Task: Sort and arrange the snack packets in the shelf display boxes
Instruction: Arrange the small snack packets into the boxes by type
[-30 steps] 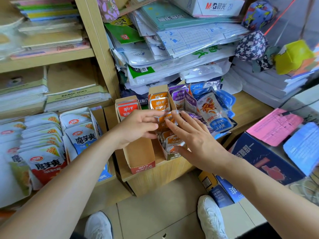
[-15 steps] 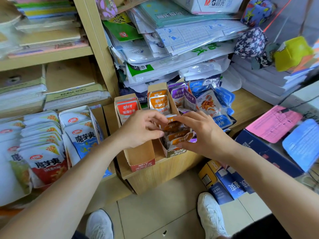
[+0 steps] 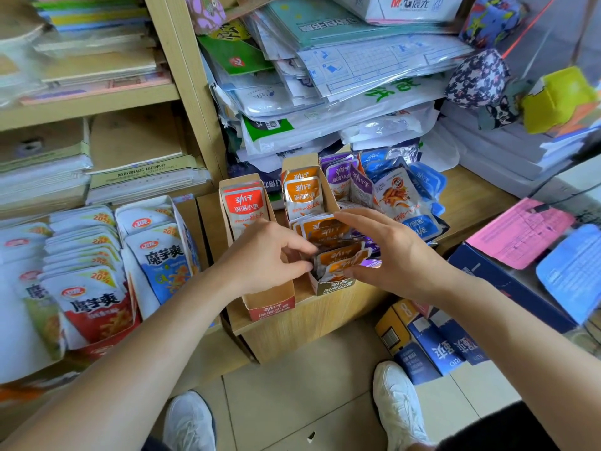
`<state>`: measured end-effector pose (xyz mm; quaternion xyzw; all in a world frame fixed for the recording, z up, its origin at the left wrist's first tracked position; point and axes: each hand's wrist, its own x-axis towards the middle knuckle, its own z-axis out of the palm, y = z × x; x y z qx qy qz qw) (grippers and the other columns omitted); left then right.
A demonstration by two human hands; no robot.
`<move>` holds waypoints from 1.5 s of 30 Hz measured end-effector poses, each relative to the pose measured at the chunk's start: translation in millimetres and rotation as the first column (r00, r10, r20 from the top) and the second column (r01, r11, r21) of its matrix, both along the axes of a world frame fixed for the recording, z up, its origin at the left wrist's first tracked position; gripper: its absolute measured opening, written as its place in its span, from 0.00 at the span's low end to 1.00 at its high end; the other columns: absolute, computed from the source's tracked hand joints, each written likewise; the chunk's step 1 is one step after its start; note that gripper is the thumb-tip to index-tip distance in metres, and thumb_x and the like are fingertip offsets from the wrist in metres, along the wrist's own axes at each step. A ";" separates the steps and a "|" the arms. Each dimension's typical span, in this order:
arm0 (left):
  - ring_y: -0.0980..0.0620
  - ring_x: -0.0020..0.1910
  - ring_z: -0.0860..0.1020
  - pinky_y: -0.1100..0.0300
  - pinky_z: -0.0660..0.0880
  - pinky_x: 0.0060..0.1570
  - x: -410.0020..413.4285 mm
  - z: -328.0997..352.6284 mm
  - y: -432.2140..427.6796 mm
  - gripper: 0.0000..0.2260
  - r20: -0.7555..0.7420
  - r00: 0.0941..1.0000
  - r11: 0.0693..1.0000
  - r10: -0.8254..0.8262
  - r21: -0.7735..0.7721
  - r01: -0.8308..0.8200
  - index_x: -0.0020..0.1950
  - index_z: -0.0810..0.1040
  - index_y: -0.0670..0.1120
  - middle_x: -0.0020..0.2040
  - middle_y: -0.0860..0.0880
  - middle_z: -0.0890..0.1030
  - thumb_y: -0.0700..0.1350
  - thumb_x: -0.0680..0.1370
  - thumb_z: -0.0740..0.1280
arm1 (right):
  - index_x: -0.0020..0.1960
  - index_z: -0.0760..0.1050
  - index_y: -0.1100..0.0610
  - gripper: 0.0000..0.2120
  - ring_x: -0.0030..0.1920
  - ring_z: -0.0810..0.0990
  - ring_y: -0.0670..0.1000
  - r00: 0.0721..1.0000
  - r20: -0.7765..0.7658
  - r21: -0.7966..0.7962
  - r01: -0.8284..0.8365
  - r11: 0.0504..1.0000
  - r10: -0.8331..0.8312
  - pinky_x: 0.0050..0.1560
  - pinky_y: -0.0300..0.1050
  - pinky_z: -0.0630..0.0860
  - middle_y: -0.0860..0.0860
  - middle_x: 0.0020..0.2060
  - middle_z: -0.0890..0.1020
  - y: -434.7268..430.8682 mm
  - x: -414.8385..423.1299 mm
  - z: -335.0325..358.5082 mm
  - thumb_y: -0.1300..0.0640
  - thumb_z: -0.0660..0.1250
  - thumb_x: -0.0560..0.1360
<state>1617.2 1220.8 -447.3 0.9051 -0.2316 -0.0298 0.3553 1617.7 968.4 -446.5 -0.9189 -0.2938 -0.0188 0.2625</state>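
Hands both on orange packets (image 3: 338,255) in middle box (image 3: 335,284) at counter (image 3: 471,190) front edge. Left hand (image 3: 270,255) pinches stack's side; right hand (image 3: 393,255) clasps it, thumb below. Red box (image 3: 270,302) nearly bare. Purple packets (image 3: 341,180) and blue packets (image 3: 421,222) look jumbled. Likely midway.

Pretty cramped little shop corner. Light wooden shelf (image 3: 97,104) on the left with a slanted upright post (image 3: 185,92), boards loaded with flat stacks of paper (image 3: 136,151) and notebooks. A low wooden counter (image 3: 471,187) runs to the right, and behind it sits a big messy pile of plastic-wrapped paper packs (image 3: 357,76). Floor (image 3: 309,385) is pale beige tile with thin grout lines. Blue cartons (image 3: 432,346) lie on it under the counter edge. At far right, a pink sheet (image 3: 520,232) sits on a dark blue box (image 3: 507,288). Light is bright and even, no hard shadows.
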 end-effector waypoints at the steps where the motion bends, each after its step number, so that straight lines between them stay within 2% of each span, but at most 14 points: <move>1: 0.62 0.48 0.83 0.62 0.82 0.49 -0.2 -0.5 -0.2 0.11 0.009 1.000 1.000 -0.004 0.004 0.004 0.57 0.86 0.51 0.52 0.55 0.86 0.42 0.76 0.75 | 0.79 0.62 0.49 0.41 0.71 0.66 0.40 1.000 -0.006 0.010 0.005 1.000 -0.005 0.61 0.21 0.64 0.45 0.75 0.67 -0.5 0.0 0.0 0.50 0.77 0.71; 6: 0.61 0.46 0.82 0.65 0.80 0.46 -0.8 2.6 -1.4 0.07 0.080 0.992 0.992 0.098 -0.083 -0.092 0.54 0.86 0.50 0.47 0.55 0.86 0.43 0.77 0.73 | 0.79 0.61 0.49 0.39 0.74 0.64 0.42 1.000 -0.023 0.019 -0.017 1.000 0.018 0.64 0.25 0.66 0.44 0.77 0.64 -1.2 0.9 -0.7 0.51 0.76 0.73; 12: 0.58 0.47 0.83 0.61 0.81 0.46 -4.2 11.1 -2.3 0.08 -0.061 0.998 0.987 -0.005 -0.161 -0.005 0.54 0.86 0.49 0.48 0.54 0.86 0.40 0.77 0.74 | 0.79 0.62 0.47 0.37 0.74 0.66 0.45 1.000 -0.007 0.028 -0.020 0.999 0.020 0.71 0.43 0.71 0.45 0.76 0.66 0.0 1.6 -2.2 0.51 0.75 0.74; 17: 0.59 0.43 0.85 0.55 0.84 0.46 -8.8 4.6 -9.8 0.06 -0.055 0.996 0.970 0.071 -0.228 -0.082 0.50 0.86 0.48 0.45 0.54 0.87 0.41 0.75 0.76 | 0.78 0.63 0.50 0.36 0.71 0.69 0.42 0.999 -0.017 0.044 -0.029 0.999 0.030 0.64 0.27 0.69 0.45 0.73 0.69 9.0 -2.4 -3.0 0.55 0.75 0.75; 20: 0.60 0.39 0.84 0.54 0.84 0.43 -10.0 4.4 -12.7 0.03 -0.026 0.994 0.971 0.110 -0.209 -0.113 0.46 0.87 0.48 0.40 0.56 0.86 0.45 0.74 0.77 | 0.76 0.67 0.51 0.34 0.65 0.72 0.41 0.998 -0.041 0.072 -0.048 0.996 0.051 0.62 0.33 0.74 0.44 0.66 0.73 11.0 -4.2 1.1 0.56 0.76 0.74; 23: 0.56 0.36 0.83 0.58 0.81 0.37 -2.0 10.4 0.6 0.09 0.046 0.992 0.982 0.118 -0.154 -0.110 0.41 0.86 0.50 0.36 0.57 0.85 0.55 0.74 0.74 | 0.69 0.73 0.50 0.28 0.60 0.74 0.42 0.998 -0.039 0.042 -0.053 0.998 0.055 0.58 0.37 0.76 0.43 0.60 0.75 5.4 -4.0 5.8 0.54 0.78 0.72; 26: 0.58 0.40 0.82 0.65 0.76 0.38 10.7 12.0 15.0 0.06 0.105 0.968 0.954 0.228 -0.222 -0.200 0.43 0.87 0.49 0.38 0.58 0.85 0.48 0.76 0.72 | 0.64 0.73 0.47 0.24 0.60 0.73 0.42 0.998 -0.032 -0.011 -0.052 0.999 0.052 0.57 0.40 0.76 0.40 0.59 0.76 1.9 -9.3 4.9 0.52 0.78 0.71; 29: 0.59 0.46 0.79 0.64 0.72 0.45 21.5 4.6 12.0 0.05 0.225 0.942 0.968 0.248 -0.104 -0.230 0.51 0.86 0.52 0.46 0.59 0.85 0.46 0.78 0.71 | 0.64 0.72 0.45 0.25 0.58 0.72 0.41 0.999 -0.028 -0.037 -0.028 0.999 0.027 0.56 0.42 0.76 0.37 0.56 0.75 1.2 -13.1 4.1 0.50 0.78 0.71; 33: 0.54 0.56 0.70 0.56 0.63 0.54 33.8 -6.4 -3.2 0.13 0.406 0.899 0.943 0.168 0.201 -0.267 0.63 0.82 0.56 0.57 0.57 0.84 0.53 0.79 0.69 | 0.69 0.72 0.45 0.29 0.57 0.71 0.37 0.999 -0.031 -0.065 -0.038 0.997 0.036 0.56 0.34 0.72 0.38 0.57 0.76 0.4 -11.5 6.7 0.49 0.78 0.70; 37: 0.50 0.67 0.64 0.47 0.55 0.60 38.3 -10.0 -16.7 0.17 0.382 0.916 0.847 0.122 0.442 -0.297 0.69 0.78 0.56 0.66 0.57 0.80 0.58 0.81 0.64 | 0.71 0.73 0.46 0.30 0.61 0.73 0.40 0.996 -0.030 -0.079 -0.091 0.993 0.089 0.59 0.46 0.75 0.40 0.62 0.75 0.2 -9.9 4.7 0.48 0.77 0.71; 39: 0.48 0.70 0.62 0.43 0.53 0.63 41.1 -9.4 -20.7 0.17 0.371 0.922 0.815 0.114 0.496 -0.301 0.67 0.79 0.55 0.66 0.56 0.80 0.59 0.82 0.62 | 0.71 0.72 0.45 0.29 0.63 0.73 0.41 0.995 -0.046 -0.070 -0.096 0.993 0.093 0.61 0.45 0.75 0.40 0.64 0.75 -0.1 -9.1 5.9 0.49 0.77 0.71; 41: 0.48 0.70 0.61 0.43 0.52 0.62 45.3 -8.7 -23.7 0.16 0.348 0.929 0.797 0.129 0.521 -0.305 0.64 0.80 0.56 0.65 0.55 0.80 0.59 0.81 0.63 | 0.71 0.72 0.44 0.30 0.63 0.73 0.39 0.994 -0.073 -0.066 -0.091 0.994 0.086 0.61 0.36 0.74 0.40 0.64 0.76 -1.4 -8.0 7.3 0.49 0.77 0.72; 43: 0.49 0.65 0.62 0.44 0.54 0.59 49.9 -7.6 -24.3 0.14 0.280 0.943 0.811 0.178 0.501 -0.301 0.62 0.81 0.58 0.61 0.55 0.79 0.60 0.80 0.64 | 0.72 0.71 0.44 0.32 0.62 0.74 0.39 0.992 -0.105 -0.072 -0.083 0.994 0.075 0.58 0.28 0.71 0.40 0.63 0.78 -3.5 -6.9 8.1 0.48 0.77 0.71; 45: 0.51 0.58 0.61 0.47 0.56 0.53 53.6 -6.0 -22.9 0.12 0.216 0.952 0.838 0.219 0.458 -0.297 0.59 0.83 0.60 0.55 0.56 0.80 0.61 0.79 0.66 | 0.72 0.70 0.43 0.33 0.62 0.75 0.39 0.989 -0.128 -0.074 -0.089 0.993 0.079 0.58 0.29 0.72 0.40 0.63 0.77 -5.8 -5.7 8.1 0.48 0.78 0.70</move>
